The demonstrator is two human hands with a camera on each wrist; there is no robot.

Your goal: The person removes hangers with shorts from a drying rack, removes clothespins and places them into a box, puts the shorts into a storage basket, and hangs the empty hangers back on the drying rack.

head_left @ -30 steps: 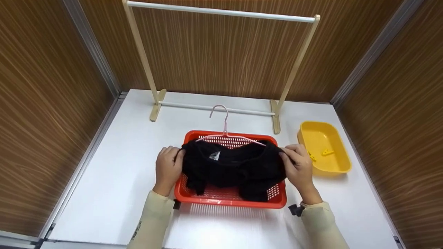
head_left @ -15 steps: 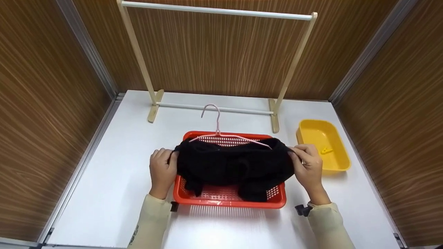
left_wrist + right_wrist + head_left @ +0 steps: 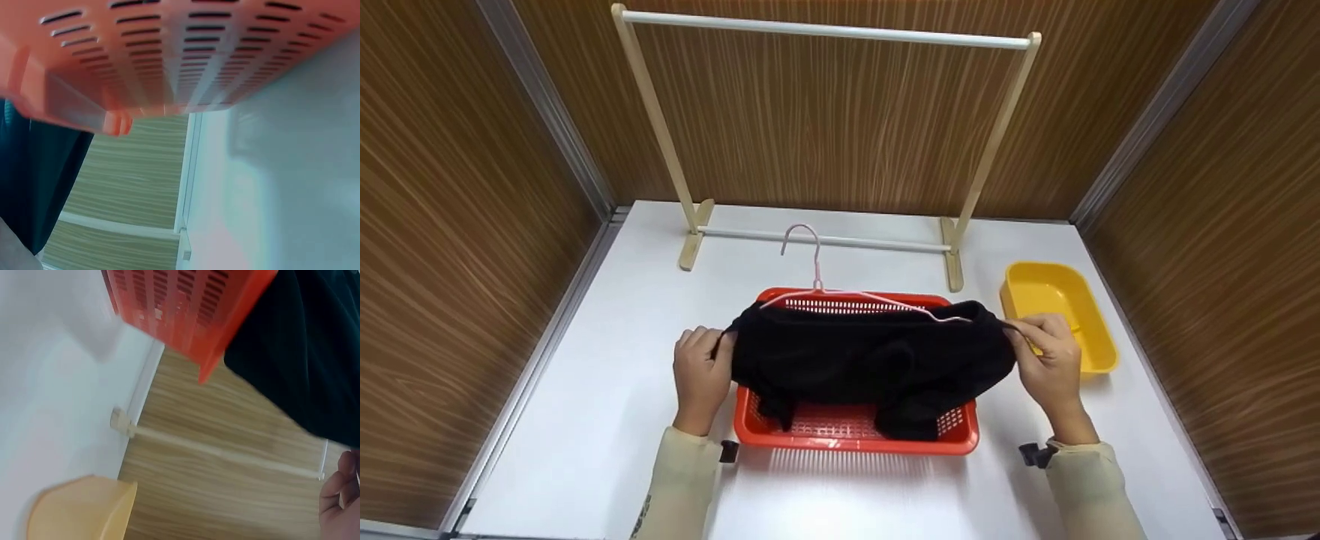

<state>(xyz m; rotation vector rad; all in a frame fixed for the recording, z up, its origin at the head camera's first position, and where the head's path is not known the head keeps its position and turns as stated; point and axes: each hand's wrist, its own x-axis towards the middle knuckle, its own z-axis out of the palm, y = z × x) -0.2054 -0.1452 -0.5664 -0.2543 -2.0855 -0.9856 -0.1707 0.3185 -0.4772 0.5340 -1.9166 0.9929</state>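
A black garment point(image 3: 840, 360) is stretched sideways over the red basket point(image 3: 855, 444), its lower folds hanging into it. My left hand point(image 3: 703, 375) pinches the garment's left upper edge. At the opposite end, my right hand point(image 3: 1048, 364) pinches the right upper edge between thumb and fingers. A pink clothes hanger point(image 3: 819, 289) sits in the garment's opening, hook upright and leaning left. Its right arm shows above the cloth. In the right wrist view the dark cloth point(image 3: 292, 365) is drawn taut beside the basket's corner, with my fingers at the right edge.
Behind the basket stands a drying rack point(image 3: 825, 28) with wooden legs and white bars. A yellow tray point(image 3: 1099, 330) is on the right, partly behind my right hand. Wood-grain panels point(image 3: 840, 127) enclose the white table point(image 3: 622, 360) at the back and sides.
My hands have moved apart, pulling the garment wider. The hanger has shifted left, and more of its right arm shows. The white label inside the garment is now hidden.
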